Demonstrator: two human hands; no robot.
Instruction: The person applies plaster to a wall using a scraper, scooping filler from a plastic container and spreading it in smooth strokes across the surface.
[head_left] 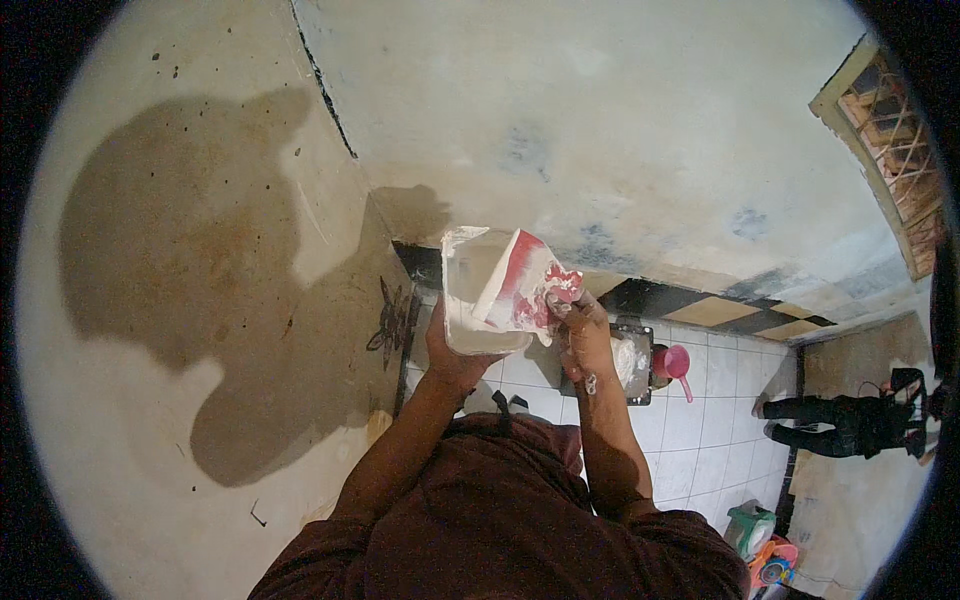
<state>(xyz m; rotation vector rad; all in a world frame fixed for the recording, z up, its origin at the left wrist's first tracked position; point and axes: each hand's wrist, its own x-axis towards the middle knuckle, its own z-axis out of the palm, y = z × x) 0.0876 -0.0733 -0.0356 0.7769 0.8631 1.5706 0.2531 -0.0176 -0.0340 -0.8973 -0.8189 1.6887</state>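
Observation:
My left hand [462, 368] is wrapped round the lower side of a whitish rectangular tub [449, 300], its rim smeared with white paste. In my right hand [588, 335] is a red putty spreader [522, 262], coated in places with white paste. The spreader's broad edge lies over the tub's opening, and part of it hides the inside. White smears show on my right fingers and wrist. Behind my right hand, on the floor, stands a dark tray [640, 397] with white material in it, partly hidden by my forearm.
A stained wall [600, 130] rises in front, meeting another wall [150, 300] at my left. A pink dipper [675, 362] sits beside the tray on white floor tiles [690, 430]. At right stands another person [850, 420]; green and orange items [760, 540] lie nearby. A framed lattice opening [890, 150] is upper right.

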